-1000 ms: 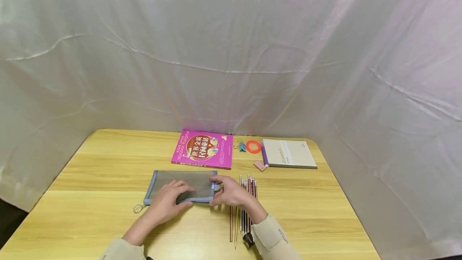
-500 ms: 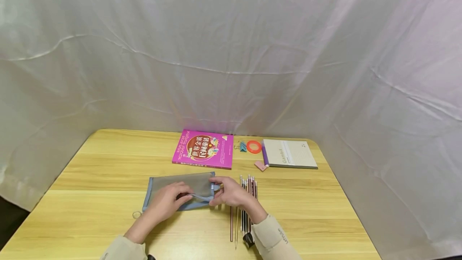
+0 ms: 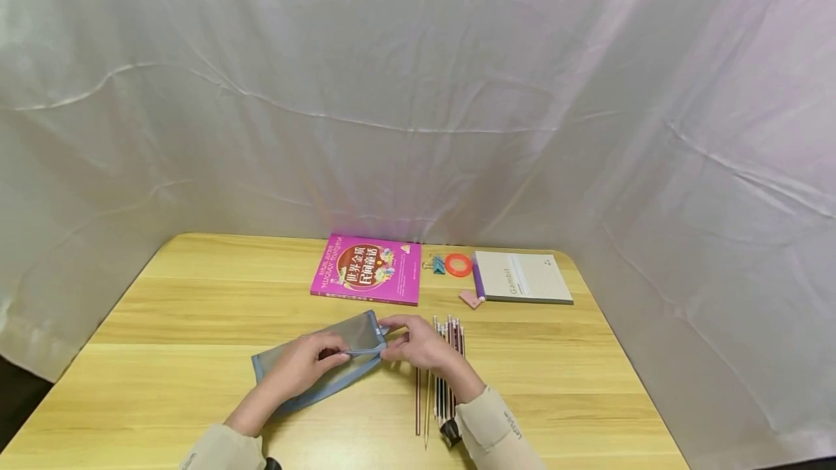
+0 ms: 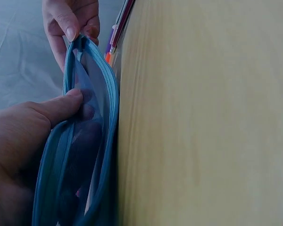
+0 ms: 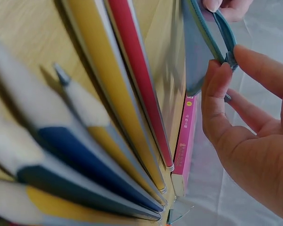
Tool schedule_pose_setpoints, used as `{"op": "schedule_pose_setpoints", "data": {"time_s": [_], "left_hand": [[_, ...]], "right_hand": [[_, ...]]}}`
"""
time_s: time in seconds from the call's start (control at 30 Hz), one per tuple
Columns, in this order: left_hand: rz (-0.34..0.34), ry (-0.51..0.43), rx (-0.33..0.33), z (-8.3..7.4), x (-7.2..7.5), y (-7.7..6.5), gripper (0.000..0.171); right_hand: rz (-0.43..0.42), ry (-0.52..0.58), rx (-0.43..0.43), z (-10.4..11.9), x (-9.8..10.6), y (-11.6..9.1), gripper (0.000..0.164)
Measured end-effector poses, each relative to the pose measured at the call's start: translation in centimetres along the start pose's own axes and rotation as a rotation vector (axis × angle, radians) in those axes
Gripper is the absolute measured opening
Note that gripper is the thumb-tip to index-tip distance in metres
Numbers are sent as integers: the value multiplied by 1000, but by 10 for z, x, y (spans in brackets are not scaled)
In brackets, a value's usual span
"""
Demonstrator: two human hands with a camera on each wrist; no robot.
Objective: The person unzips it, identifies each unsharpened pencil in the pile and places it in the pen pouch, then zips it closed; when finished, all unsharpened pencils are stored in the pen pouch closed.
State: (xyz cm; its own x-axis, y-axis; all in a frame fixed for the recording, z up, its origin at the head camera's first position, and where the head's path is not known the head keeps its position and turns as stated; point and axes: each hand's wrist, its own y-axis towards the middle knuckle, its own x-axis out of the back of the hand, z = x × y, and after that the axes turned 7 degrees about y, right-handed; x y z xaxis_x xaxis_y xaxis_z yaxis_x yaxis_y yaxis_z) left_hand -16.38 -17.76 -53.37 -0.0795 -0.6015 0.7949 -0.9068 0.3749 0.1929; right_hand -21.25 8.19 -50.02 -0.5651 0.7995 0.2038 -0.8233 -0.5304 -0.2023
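Observation:
A blue-edged mesh zip pouch (image 3: 355, 332) is tilted up off the front of the table, its zipped mouth gaping. My left hand (image 3: 303, 365) pinches one edge of that mouth; in the left wrist view the thumb (image 4: 61, 108) lies over the rim, and fingers show through the mesh. My right hand (image 3: 418, 343) pinches the pouch's right end, at the corner where the zipper (image 5: 210, 33) ends. Under my right wrist lies a bundle of pencils (image 3: 444, 390), with a small black object (image 3: 449, 432) at their near end.
Behind the pouch lies a pink book (image 3: 369, 270). To its right are a teal binder clip (image 3: 438, 265), an orange ring (image 3: 459, 265), a pink eraser (image 3: 469, 299), a purple marker (image 3: 479, 278) and a notebook (image 3: 525, 278). Pale cloth (image 3: 418, 93) hangs around the table.
The pouch has swung so its left end is nearer the person, and its mouth has spread from nearly flat to gaping. My left hand now pinches the edge it earlier rested on.

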Motion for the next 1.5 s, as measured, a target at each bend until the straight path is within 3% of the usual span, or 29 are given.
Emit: {"op": "schedule_pose_setpoints", "data": {"time_s": [0.47,0.7,0.87,1.1,1.3,1.5], "left_hand": [[22,-37,28,2,-1,0,7],[34,-56,56,3,0,-1,9],[69,-160,103,5,0,-1,12],[110,-336,179,11,2,-1,17],[153,-475,264,16,3,1,23],[195,-592,264,20,3,3,26]], "right_hand": [[-23,6,16,-2,1,-1,59],[-59,-43,64,6,20,-19,62],[-173,-45,72,6,49,-39,56],[-344,-8,-13,-12,88,-59,47],[-333,-8,-111,-34,101,-70,46],[-294,18,-148,-46,101,-72,52]]}}
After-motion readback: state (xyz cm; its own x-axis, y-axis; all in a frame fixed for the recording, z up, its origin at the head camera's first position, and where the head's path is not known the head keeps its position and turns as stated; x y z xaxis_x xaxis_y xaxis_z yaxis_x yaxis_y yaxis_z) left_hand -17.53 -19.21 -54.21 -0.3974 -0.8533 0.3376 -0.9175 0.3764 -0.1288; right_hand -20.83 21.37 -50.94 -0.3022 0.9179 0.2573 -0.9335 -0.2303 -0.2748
